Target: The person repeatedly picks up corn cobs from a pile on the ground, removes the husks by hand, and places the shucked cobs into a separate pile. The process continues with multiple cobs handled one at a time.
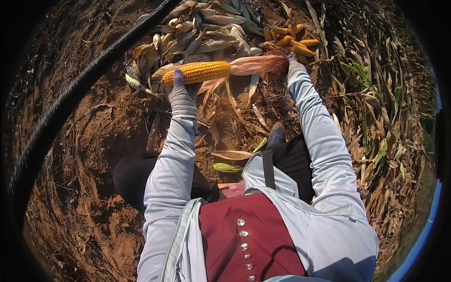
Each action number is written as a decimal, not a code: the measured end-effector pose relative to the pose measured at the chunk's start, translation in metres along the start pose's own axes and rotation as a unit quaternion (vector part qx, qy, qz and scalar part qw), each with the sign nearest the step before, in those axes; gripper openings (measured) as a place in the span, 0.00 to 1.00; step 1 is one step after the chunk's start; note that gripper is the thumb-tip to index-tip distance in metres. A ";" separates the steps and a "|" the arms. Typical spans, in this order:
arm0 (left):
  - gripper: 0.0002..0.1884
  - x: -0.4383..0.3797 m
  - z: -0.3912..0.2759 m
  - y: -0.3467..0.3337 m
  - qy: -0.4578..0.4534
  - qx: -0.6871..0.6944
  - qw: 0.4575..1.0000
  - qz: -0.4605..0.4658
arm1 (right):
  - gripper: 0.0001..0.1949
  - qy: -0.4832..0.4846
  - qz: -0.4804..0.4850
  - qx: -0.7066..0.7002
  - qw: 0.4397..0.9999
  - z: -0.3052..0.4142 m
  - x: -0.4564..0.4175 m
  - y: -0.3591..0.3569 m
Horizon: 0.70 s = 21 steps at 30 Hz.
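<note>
A yellow corn cob (pixel 208 71), its kernels bare, lies across my left hand (pixel 180 84), which grips it near its left end with the thumb on top. That hand wears a striped knit glove. Pale pink husk leaves (pixel 248 65) stretch from the cob's right end, and some strips hang below it. At the far end of these leaves is a tuft of reddish-brown silk (pixel 275 63). My gloved right hand (pixel 292 64) is closed around the silk end; its fingers are mostly hidden.
Unhusked corn ears (pixel 211 31) lie heaped ahead. Several bare yellow cobs (pixel 299 47) are piled beyond my right hand. Dry corn stalks (pixel 373 116) cover the ground on the right, with brown soil (pixel 109 130) on the left. A green husk piece (pixel 227 167) lies near my legs.
</note>
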State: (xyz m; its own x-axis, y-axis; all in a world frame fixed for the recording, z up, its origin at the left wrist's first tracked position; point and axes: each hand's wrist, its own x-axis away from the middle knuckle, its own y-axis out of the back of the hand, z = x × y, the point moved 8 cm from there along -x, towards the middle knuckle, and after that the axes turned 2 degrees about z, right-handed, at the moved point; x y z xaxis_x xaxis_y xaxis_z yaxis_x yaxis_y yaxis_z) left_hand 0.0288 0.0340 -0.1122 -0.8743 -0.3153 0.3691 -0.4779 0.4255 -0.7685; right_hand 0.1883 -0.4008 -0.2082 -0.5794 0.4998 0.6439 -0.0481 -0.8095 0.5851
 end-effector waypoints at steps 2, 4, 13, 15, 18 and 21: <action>0.33 0.010 -0.032 0.026 -0.054 -0.064 0.996 -0.040 | 0.46 0.063 0.044 0.021 0.997 0.028 0.091 -0.017; 0.32 0.002 -0.025 0.007 -0.069 -0.100 0.993 -0.007 | 0.41 0.114 -0.058 0.018 0.992 0.019 0.006 0.018; 0.28 -0.008 -0.006 -0.012 -0.146 -0.604 0.773 0.124 | 0.34 0.480 0.138 0.199 0.843 0.099 0.277 -0.046; 0.26 0.017 0.014 -0.038 -0.083 -0.466 0.857 0.203 | 0.36 0.502 0.290 0.126 0.805 0.082 0.284 -0.078; 0.25 0.027 0.031 -0.053 -0.057 -0.468 0.830 0.298 | 0.30 0.484 0.339 0.131 0.796 0.075 0.304 -0.104; 0.22 0.033 0.041 -0.063 -0.067 -0.504 0.791 0.339 | 0.24 0.447 0.430 0.012 0.784 0.069 0.305 -0.109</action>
State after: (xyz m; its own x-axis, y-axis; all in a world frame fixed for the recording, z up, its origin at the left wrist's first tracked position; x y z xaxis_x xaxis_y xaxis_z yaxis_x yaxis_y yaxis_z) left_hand 0.0334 -0.0384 -0.0727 -0.9741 0.2178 -0.0604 0.2138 0.9746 0.0669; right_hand 0.0728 -0.1387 -0.0420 -0.7286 -0.6522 0.2092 0.6823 -0.7178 0.1387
